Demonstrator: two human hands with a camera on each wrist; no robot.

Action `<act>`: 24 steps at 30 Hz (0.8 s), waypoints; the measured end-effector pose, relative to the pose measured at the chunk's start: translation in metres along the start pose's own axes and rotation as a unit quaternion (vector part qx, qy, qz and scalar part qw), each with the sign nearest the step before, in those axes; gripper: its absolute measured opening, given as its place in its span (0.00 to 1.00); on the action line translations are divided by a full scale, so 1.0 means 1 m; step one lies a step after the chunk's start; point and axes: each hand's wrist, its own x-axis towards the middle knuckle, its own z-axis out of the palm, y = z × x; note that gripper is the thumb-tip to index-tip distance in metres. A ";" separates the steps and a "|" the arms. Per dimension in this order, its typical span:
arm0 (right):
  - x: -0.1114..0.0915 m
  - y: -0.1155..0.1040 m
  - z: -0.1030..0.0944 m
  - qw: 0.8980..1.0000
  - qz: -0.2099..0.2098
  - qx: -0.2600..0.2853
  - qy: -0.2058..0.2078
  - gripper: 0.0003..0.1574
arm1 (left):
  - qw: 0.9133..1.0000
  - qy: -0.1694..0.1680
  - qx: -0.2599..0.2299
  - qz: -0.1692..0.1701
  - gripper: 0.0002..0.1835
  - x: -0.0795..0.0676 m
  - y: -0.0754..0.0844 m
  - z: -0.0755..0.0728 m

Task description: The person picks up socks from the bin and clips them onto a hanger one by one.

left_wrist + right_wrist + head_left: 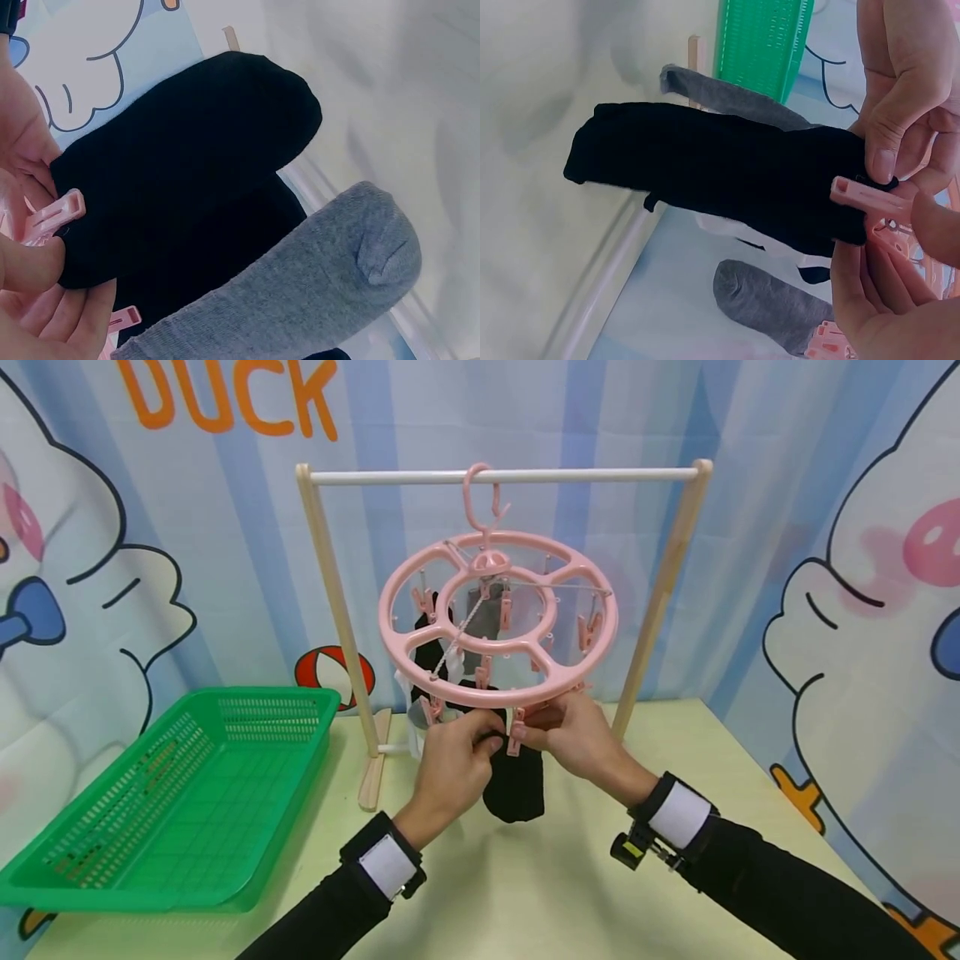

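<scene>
A black sock (516, 789) hangs below the near rim of a round pink drying hanger (558, 681). At the sock's top edge, my left hand (457, 758) pinches the fabric between thumb and fingers. My right hand (581, 735) holds a pink clothespin (516, 732) by its sides. In the right wrist view, the clothespin (870, 196) lies over the top end of the sock (705, 154); whether its tips are clamped on the cloth I cannot tell. Behind it, the left wrist view has another black sock (225, 240) and a grey sock (300, 281).
The hanger's hook (472, 497) hangs from a white rod (585, 476) on a wooden-legged stand (663, 602). More socks and pink clothespins (590, 631) dangle under the ring. A green basket (277, 827) sits on the table (525, 893) at left. A printed curtain stands behind.
</scene>
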 end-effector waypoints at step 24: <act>-0.001 0.005 -0.004 0.999 -0.004 -0.044 0.008 0.16 | 0.997 -0.011 0.073 0.023 0.06 -0.015 -0.008 -0.012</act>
